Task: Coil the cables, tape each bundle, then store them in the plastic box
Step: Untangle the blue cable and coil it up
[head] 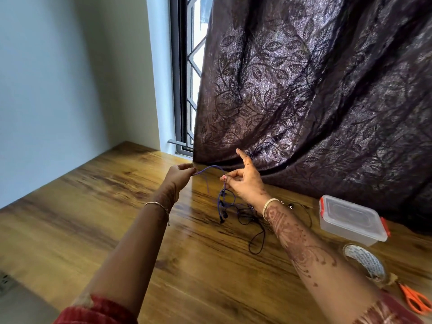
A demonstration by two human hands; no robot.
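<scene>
A thin purple cable [211, 168] stretches between my two hands above the wooden table [93, 218]. My left hand [178, 177] pinches one part of it. My right hand [243, 181] pinches another part, with the index finger pointing up. The rest of the purple cable hangs down in loops with small dark earbud ends [223, 216]. A thin black cable [254, 230] lies tangled on the table under my right wrist. The clear plastic box [350, 220], lid shut with red clips, stands at the right. A roll of clear tape [365, 263] lies in front of it.
Orange-handled scissors [415, 300] lie at the table's right front corner. A dark leaf-patterned curtain [315, 90] hangs behind the table and drapes onto its far edge. A window [187, 78] and a pale wall [58, 90] close off the back left.
</scene>
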